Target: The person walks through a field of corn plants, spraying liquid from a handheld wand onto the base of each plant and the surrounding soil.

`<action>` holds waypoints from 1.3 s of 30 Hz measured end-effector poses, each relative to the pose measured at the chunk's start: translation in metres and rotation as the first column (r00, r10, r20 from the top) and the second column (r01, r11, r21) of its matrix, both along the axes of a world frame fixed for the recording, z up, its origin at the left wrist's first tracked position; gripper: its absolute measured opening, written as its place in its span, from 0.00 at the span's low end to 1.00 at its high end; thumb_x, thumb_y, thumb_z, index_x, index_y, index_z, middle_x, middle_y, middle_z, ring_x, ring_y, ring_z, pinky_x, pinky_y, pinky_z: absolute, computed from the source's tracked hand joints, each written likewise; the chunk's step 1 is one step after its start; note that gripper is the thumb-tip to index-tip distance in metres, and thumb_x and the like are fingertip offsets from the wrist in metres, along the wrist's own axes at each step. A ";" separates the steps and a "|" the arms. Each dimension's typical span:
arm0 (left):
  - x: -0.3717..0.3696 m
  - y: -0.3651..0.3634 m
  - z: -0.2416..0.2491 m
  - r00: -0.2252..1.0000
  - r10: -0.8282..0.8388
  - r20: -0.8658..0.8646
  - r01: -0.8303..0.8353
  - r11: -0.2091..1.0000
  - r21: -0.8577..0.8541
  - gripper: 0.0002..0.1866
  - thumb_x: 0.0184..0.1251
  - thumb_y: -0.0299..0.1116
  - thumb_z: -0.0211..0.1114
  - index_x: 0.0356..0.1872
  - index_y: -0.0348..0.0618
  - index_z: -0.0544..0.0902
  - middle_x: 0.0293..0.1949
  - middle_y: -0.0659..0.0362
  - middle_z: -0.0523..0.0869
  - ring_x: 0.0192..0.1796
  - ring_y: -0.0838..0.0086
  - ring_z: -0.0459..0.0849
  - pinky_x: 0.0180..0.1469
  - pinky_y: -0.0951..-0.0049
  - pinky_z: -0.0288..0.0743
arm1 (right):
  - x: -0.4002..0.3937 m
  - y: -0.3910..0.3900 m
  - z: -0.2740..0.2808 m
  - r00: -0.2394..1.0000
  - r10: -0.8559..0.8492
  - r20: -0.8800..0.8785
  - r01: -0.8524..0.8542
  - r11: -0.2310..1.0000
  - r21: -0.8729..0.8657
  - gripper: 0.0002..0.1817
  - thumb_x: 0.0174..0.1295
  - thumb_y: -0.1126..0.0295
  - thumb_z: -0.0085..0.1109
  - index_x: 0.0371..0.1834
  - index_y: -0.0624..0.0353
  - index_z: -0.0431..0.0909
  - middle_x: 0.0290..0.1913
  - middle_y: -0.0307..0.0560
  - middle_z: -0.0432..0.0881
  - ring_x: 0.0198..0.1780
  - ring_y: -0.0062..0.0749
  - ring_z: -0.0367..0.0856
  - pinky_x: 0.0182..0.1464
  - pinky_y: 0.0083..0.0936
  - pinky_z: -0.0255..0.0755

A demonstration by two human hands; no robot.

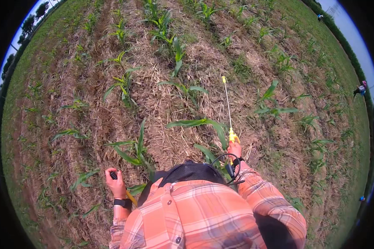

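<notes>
My right hand [234,150] is closed around the yellow handle [232,136] of a spray wand [228,103]. The thin pale wand points forward over the rows and ends in a yellow nozzle [224,79]. A black hose [215,160] loops by my right wrist. At the lower left, my left hand [117,186] wraps round the black grip [113,175] of what looks like a pump lever. A yellow bar [131,198] shows beside that wrist, partly hidden by my body. Close ahead of me stands a young corn plant [203,123] with broad leaves.
Rows of young corn [162,27] run away over straw-covered soil [170,145]. More seedlings [122,85] grow to the left, others [274,108] to the right. A person [362,88] is far off at the right edge, with another small figure [320,17] beyond.
</notes>
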State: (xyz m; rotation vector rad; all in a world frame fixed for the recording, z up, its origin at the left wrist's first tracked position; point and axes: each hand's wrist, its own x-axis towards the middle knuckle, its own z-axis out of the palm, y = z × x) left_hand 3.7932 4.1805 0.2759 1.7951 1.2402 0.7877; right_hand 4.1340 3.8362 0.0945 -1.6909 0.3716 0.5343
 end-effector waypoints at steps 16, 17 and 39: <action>0.012 0.110 -0.013 1.000 0.017 0.022 -0.014 0.993 -0.118 0.06 0.52 0.23 0.56 0.31 0.41 0.69 0.22 0.65 0.67 0.24 0.81 0.64 0.28 0.80 0.62 | 0.003 0.124 0.021 0.995 0.045 -0.092 -0.057 0.989 -0.133 0.14 0.58 0.57 0.48 0.27 0.57 0.70 0.13 0.37 0.68 0.08 0.20 0.63 0.08 0.18 0.56; 0.011 0.116 -0.012 1.000 -0.008 0.019 0.009 0.999 -0.035 0.07 0.51 0.24 0.57 0.31 0.42 0.69 0.22 0.65 0.68 0.24 0.81 0.65 0.27 0.80 0.62 | -0.001 0.135 0.021 0.994 0.057 -0.098 -0.070 0.988 -0.135 0.14 0.58 0.57 0.48 0.27 0.57 0.70 0.13 0.37 0.68 0.08 0.20 0.63 0.08 0.18 0.56; 0.053 0.191 0.031 0.998 0.060 -0.003 -0.060 0.994 0.089 0.05 0.56 0.25 0.55 0.31 0.41 0.68 0.18 0.64 0.68 0.16 0.80 0.67 0.19 0.79 0.61 | 0.022 0.267 0.052 0.338 0.930 0.143 -0.832 0.366 -0.416 0.16 0.54 0.57 0.51 0.36 0.58 0.73 0.28 0.58 0.77 0.33 0.53 0.76 0.34 0.38 0.68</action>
